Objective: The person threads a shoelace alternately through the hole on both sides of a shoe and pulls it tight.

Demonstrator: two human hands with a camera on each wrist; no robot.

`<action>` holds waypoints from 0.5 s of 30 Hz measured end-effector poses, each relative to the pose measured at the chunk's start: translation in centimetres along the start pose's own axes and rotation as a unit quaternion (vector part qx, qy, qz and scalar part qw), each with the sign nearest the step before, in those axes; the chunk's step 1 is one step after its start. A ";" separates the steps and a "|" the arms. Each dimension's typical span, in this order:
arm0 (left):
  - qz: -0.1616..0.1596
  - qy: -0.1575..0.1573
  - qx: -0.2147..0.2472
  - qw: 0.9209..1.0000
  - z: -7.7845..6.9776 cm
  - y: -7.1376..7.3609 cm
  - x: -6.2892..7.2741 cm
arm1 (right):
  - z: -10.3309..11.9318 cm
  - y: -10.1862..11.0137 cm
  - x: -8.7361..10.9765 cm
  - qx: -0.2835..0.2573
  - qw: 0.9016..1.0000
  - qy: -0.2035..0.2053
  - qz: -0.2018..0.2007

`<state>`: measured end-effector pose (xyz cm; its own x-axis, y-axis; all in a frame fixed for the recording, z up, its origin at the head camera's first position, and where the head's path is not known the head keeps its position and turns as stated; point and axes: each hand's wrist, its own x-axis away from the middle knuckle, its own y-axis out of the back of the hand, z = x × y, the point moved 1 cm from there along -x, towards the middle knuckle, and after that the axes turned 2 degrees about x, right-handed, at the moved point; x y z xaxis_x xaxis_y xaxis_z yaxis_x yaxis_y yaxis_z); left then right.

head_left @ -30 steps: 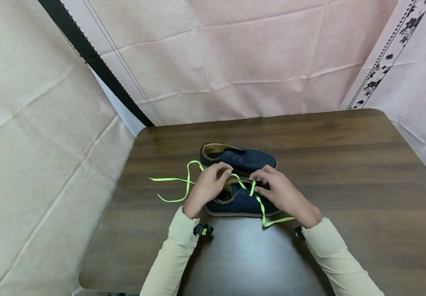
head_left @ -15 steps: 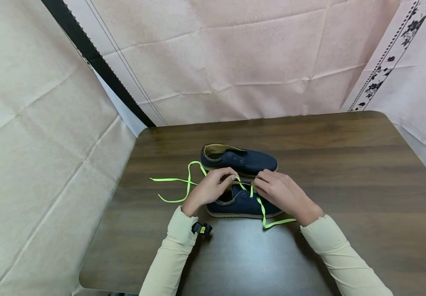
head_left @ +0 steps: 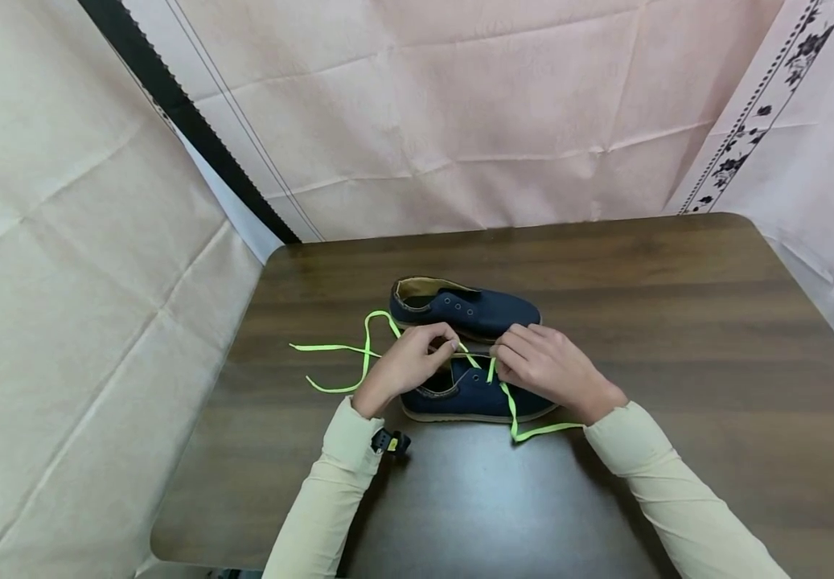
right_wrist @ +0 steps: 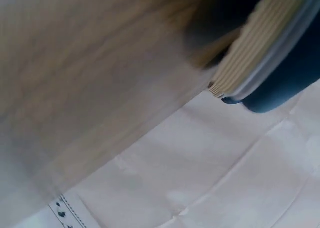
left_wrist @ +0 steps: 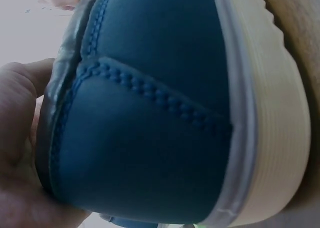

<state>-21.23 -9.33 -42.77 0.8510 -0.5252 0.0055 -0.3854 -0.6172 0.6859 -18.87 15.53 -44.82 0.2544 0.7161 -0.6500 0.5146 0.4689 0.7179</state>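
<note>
A navy blue shoe with a pale sole lies nearest the person, its toe to the right. Neon green shoelace runs through its eyelets, one end trailing right on the table. Over the shoe's opening, my left hand pinches the lace between thumb and fingers. My right hand grips it above the eyelets with curled fingers, and a thin stretch of lace spans the gap between both hands. In the left wrist view the shoe's heel fills the middle, beside the left hand.
Just behind stands a second navy shoe, its visible eyelets unlaced. More green lace lies crossed in a loop to the left. The wooden table reaches back to hanging pale cloth.
The right hand's fingers have closed from a looser spread onto the lace, and a taut strand now shows between the hands. The left hand and both shoes have barely moved.
</note>
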 end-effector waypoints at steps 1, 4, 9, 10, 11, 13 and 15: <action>-0.001 0.000 -0.004 1.000 0.0 0.0 0.0 | -0.2 0.0 0.0 0.010 1.000 0.013 -0.012; 0.000 -0.003 -0.014 1.000 -0.1 0.1 -0.1 | -0.6 -0.1 -0.1 0.030 0.997 0.052 -0.053; 0.002 -0.005 -0.019 1.000 -0.3 0.2 0.0 | -0.8 -0.4 -0.2 0.016 0.996 0.057 -0.065; 0.003 -0.006 -0.017 1.000 -0.3 0.2 0.0 | -0.8 -0.4 -0.2 0.006 0.998 0.043 -0.046; 0.003 -0.007 -0.013 1.000 -0.3 0.3 0.0 | -0.8 -0.5 -0.2 -0.006 0.999 0.025 -0.026; 0.002 -0.010 0.004 1.000 -0.2 0.3 0.1 | -0.9 -0.7 -0.2 -0.039 0.999 -0.015 0.007; -0.003 -0.013 0.027 1.000 0.0 0.3 0.1 | -0.9 -0.7 0.0 -0.061 0.996 -0.047 0.034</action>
<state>-21.25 -9.58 -42.58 0.8440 -0.5360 -0.0182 -0.3993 -0.6507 0.6459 -19.96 15.66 -45.14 0.3635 0.6999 -0.6148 0.3908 0.4845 0.7826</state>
